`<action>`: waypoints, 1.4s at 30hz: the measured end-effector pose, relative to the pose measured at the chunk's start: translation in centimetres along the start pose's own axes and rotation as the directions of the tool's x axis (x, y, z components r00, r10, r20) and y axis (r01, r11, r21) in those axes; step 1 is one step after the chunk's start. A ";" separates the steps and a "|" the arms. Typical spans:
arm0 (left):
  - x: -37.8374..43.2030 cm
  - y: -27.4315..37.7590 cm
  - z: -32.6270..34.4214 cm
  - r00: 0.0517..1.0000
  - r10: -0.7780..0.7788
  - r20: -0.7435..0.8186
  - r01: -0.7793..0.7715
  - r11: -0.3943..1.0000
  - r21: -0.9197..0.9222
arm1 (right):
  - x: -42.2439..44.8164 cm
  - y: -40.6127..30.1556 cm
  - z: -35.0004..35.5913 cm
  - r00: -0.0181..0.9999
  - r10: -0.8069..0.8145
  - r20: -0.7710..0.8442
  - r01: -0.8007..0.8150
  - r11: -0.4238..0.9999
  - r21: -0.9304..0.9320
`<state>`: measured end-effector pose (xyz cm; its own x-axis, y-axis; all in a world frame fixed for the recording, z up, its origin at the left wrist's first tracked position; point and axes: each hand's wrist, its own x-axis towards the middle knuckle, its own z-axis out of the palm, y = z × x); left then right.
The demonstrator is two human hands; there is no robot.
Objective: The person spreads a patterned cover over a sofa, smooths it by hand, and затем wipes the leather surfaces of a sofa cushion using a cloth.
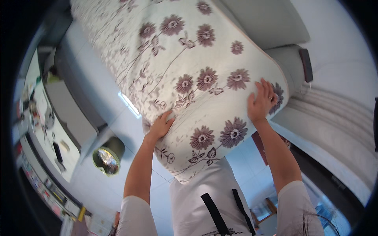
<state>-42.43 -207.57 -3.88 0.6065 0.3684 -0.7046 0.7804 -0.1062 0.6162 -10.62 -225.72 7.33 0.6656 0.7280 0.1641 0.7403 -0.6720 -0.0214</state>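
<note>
A white cloth cover with purple flowers (192,109) lies over a long piece of furniture, probably a sofa, and spreads out before me. Near the cover's left edge, my left hand (161,126) rests on it with the thumb apart from the fingers. Farther right, close to the rounded right end, my right hand (261,101) lies on the cloth, fingers spread and a ring on one finger. Neither hand visibly pinches the fabric. The cover's near corner reaches my white clothing.
A lined waste bin (107,160) stands on the tiled floor at left. Beyond it is a low table (63,147) with assorted items. Grey cushions (271,23) and a dark remote-like object (306,65) are at upper right, beside a pale curtain (330,115).
</note>
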 end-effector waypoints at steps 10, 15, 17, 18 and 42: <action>-10.7 16.0 5.3 0.967 0.206 -0.152 -0.117 0.883 0.455 | -0.4 1.3 -1.1 0.991 0.134 -0.029 -0.127 0.976 0.177; -11.3 19.6 9.2 0.989 0.034 -0.144 0.071 0.742 0.667 | -0.9 1.6 -1.0 0.980 0.186 -0.075 -0.156 0.942 0.296; -11.1 19.7 9.5 0.989 0.001 -0.151 0.103 0.729 0.677 | -1.2 2.0 -1.2 0.975 0.204 -0.091 -0.161 0.924 0.346; -10.9 19.6 9.7 0.987 -0.014 -0.158 0.120 0.716 0.688 | -1.4 2.0 -0.8 0.965 0.231 -0.127 -0.169 0.911 0.376; -7.6 13.4 9.5 0.971 -0.004 -0.239 0.166 0.732 0.661 | -13.9 -17.3 -6.0 0.756 0.502 0.420 -0.559 0.829 0.016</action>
<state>-35.15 -220.56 6.42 0.5496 0.5786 -0.6026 0.7719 -0.6276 0.1014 -33.30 -225.03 11.35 0.9146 0.2701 -0.3010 0.2428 -0.9619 -0.1255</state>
